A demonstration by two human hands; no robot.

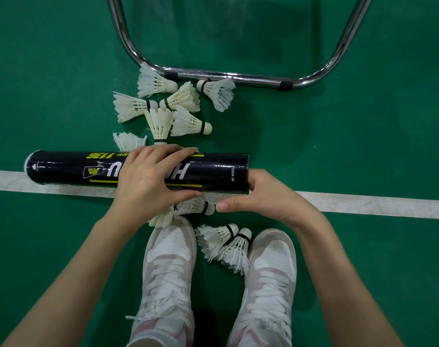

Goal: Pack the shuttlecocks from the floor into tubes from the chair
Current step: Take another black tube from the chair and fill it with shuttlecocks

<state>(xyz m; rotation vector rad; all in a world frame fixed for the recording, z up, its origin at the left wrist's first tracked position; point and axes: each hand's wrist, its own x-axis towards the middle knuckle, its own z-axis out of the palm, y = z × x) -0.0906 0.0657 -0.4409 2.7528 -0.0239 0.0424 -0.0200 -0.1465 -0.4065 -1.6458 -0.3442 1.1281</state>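
Observation:
My left hand (148, 181) grips the middle of a black shuttlecock tube (63, 169), which lies level across the view above the floor. My right hand (268, 196) is at the tube's right end, marked "PUSH IN". Its thumb points left just below the tube, and its fingers are hidden behind the end. Several white shuttlecocks (186, 121) lie in a loose pile beyond the tube. One shuttlecock (193, 206) lies under the tube by my right thumb. Two more shuttlecocks (226, 244) lie between my shoes.
The chrome chair frame (228, 76) rests on the green floor just beyond the pile. A white court line (363, 204) runs across under the tube. My left shoe (168, 271) and right shoe (271, 271) stand close below my hands.

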